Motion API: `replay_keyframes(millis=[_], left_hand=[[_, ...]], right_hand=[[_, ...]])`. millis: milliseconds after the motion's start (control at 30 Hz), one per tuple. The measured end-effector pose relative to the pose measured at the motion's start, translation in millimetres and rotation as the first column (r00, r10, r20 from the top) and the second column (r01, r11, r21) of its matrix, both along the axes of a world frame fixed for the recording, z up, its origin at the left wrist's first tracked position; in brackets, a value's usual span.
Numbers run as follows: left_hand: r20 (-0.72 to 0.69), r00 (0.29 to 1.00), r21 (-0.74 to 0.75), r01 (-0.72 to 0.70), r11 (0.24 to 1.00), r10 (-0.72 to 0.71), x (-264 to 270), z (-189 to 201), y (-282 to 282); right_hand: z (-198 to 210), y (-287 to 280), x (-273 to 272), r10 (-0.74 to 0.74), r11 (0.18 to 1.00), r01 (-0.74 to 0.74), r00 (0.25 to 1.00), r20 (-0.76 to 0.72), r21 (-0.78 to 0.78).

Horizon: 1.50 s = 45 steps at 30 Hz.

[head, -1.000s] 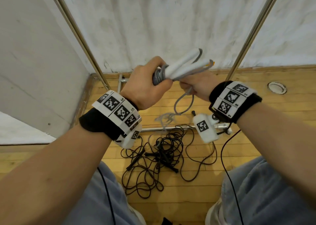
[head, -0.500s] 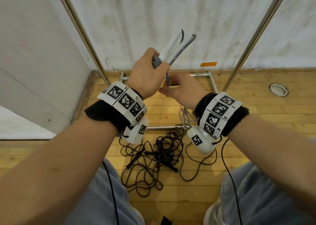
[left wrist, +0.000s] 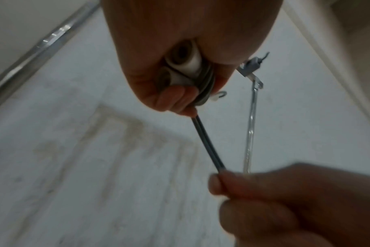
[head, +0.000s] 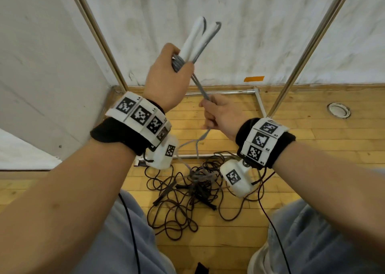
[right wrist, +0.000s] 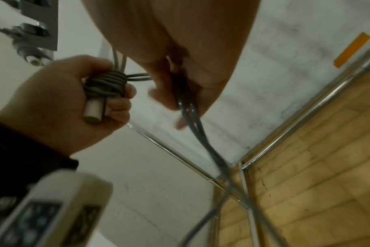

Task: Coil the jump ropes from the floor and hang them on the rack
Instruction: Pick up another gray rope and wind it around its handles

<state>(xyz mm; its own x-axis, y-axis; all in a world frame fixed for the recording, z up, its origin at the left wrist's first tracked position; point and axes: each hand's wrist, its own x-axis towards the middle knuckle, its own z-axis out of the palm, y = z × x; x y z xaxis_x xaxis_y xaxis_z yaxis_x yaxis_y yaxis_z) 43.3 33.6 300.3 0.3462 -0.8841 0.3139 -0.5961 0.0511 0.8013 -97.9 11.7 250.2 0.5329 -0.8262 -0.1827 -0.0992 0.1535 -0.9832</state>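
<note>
Gripping white handles (head: pixel 192 42) in left hand (head: pixel 166 80), right hand (head: pixel 221 114) pinching grey rope (head: pixel 200 86), wooden floor (head: pixel 312 140), white walls (head: pixel 239 23)

The left hand (left wrist: pixel 180 55) grips two white jump-rope handles (left wrist: pixel 185 64) with grey cord (left wrist: pixel 207 142) wound round them — a doubled strand runs taut down to the right hand (left wrist: pixel 285 205), pinched between thumb and fingers; a metal rack hook (left wrist: pixel 252 70) shows behind — blurred
</note>
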Motion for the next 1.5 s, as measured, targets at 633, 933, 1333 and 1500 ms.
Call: replay_keyframes(millis=[633,933,1333,1500], left_hand=[[0.732,0.592,0.450,-0.048,0.892,-0.338,1,-55,0],[0.615,0.660,0.398,0.211,0.893,-0.430,-21,-42,15],[0.305,0.897,0.081,0.311,0.947,-0.320,-15,-15,22],[0.106,0.968,0.031,0.223,0.974,-0.225,-19,-16,19]], right_hand=[[36,-18,-27,-0.118,0.671,-0.334,0.833,-0.540,-0.662],[34,-43,-43,-0.316,0.702,-0.138,0.819,-0.480,-0.698],[17,-35,-36,0.050,0.973,-0.126,0.933,-0.358,-0.191],[10,-15,-17,0.072,0.975,-0.136,0.942,-0.327,-0.177]])
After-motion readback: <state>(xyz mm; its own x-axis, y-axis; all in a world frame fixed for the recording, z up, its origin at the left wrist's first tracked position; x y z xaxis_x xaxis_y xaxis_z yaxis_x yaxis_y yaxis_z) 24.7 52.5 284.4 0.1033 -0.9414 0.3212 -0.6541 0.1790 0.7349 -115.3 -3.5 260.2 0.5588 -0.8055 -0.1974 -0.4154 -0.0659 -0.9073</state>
